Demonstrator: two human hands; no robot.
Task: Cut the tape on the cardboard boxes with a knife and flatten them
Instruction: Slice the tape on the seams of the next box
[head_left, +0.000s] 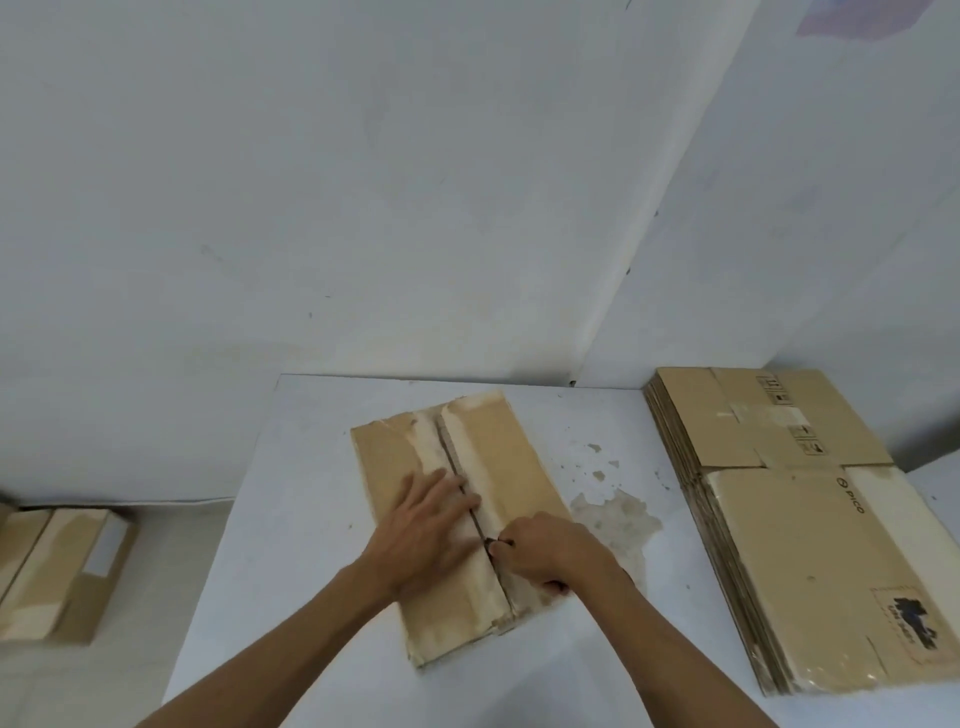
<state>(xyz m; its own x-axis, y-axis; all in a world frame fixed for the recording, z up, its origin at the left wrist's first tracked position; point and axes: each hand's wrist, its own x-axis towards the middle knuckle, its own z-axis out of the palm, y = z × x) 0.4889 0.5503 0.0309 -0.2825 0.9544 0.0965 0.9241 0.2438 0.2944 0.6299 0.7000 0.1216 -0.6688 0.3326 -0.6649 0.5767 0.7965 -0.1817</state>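
A taped cardboard box (511, 457) lies on the white table (311, 519), its centre seam running away from me. My left hand (426, 525) presses flat on the box's left flap, fingers straight beside the seam. My right hand (550, 553) grips a knife (491, 544), mostly hidden in the fist, with its tip in the seam near the box's near end. The seam looks split open beyond the knife.
A stack of flattened cardboard boxes (795, 525) lies on the table's right side. Another taped box (57, 571) sits on the floor at the left. Peeled patches (613, 514) mark the tabletop right of the box. White walls meet behind the table.
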